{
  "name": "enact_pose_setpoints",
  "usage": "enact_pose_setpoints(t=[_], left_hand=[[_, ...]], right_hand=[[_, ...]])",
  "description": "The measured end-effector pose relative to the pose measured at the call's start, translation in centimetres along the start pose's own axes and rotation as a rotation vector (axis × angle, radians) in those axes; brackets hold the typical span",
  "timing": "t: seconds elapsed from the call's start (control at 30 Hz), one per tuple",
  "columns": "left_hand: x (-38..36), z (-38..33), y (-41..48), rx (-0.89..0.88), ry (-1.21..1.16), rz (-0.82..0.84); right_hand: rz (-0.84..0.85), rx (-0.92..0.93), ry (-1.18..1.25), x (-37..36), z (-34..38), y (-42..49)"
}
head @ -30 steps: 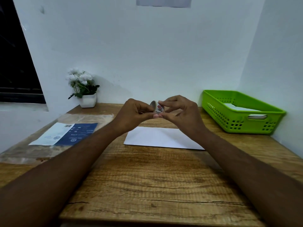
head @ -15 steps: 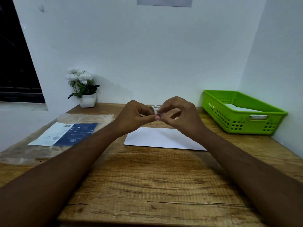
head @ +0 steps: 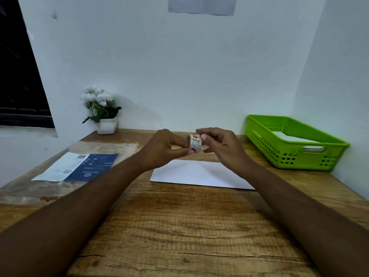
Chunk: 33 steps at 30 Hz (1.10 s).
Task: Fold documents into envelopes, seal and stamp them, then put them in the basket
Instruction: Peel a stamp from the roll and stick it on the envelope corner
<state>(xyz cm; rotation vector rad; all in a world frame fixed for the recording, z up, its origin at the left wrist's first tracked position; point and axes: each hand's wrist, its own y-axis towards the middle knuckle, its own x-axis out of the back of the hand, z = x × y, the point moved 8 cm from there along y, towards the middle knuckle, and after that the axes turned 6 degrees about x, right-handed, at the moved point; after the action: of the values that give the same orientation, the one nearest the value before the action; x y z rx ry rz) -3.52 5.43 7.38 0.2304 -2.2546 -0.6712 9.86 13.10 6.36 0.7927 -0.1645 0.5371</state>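
A person at a wooden desk point(head: 179, 226) holds a small stamp roll point(head: 194, 143) in the air above a white envelope point(head: 199, 174) that lies flat in front of them. The left hand point(head: 163, 150) has its grip closed on the roll, thumb and forefinger pinching its sides. The right hand point(head: 223, 146) pinches at the roll's upper edge with its fingertips, apparently working the free end loose. A green basket point(head: 279, 154) with white paper already in it stands well to the right. A clear packet point(head: 79, 166) of printed sheets lies to the left, and a potted plant point(head: 103, 108) stands by the wall.

The stamping step looks barely begun, with no stamp visible on the envelope. A pull at an angle could tear the stamp off its perforation. A freed stamp could curl and stick to a fingertip. If the left pinch slackens, the roll could drop and unwind across the desk.
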Motion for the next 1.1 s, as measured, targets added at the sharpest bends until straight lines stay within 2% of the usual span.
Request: enact_pose_setpoints(t=[0.13,0.6,0.83,1.1], left_hand=[[-0.3,-0.3,-0.1,-0.025,0.047,0.027],[0.2,0.1,0.0,-0.002,0.037,-0.015],[0.1,0.2,0.2,0.037,-0.003,-0.021],[0.0,0.1,0.0,0.020,0.080,0.000]], right_hand=[[0.014,-0.045,-0.038,-0.7,-0.4,-0.2],[-0.061,-0.159,0.099,0.6,-0.8,-0.5],[-0.104,-0.150,0.039,0.6,-0.4,-0.6],[-0.051,-0.141,0.093,0.3,0.1,-0.7]])
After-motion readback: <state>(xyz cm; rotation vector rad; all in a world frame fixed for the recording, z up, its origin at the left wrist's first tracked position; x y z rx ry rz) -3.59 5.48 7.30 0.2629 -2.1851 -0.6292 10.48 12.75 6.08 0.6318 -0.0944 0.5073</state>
